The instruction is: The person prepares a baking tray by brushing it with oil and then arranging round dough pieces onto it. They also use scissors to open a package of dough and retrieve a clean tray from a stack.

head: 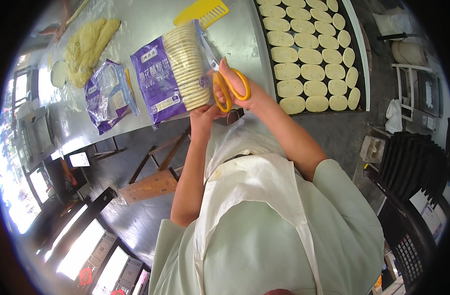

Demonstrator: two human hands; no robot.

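My right hand [239, 84] grips a pair of scissors [246, 82] with yellow-orange handles. Their metal blades point away from me, slightly parted, along the right side of a clear and purple plastic bag [156, 75]. Packed inside the bag is a row of thin, pale dough rounds [184, 59], standing on edge. At the bag's near right corner, my left hand [203, 115] pinches the plastic; some fingertips are hidden. The bag rests near the front edge of a metal worktable [243, 33].
Left of the bag lies a crumpled purple plastic bag [108, 96], with a dough mass [88, 51] beyond it. A yellow slotted scraper [202, 13] lies behind. Rows of oval dough pieces [298, 55] fill a black tray [363, 73] at right. Another person's hand [58, 32] shows far left. A wooden stool [151, 186] stands below.
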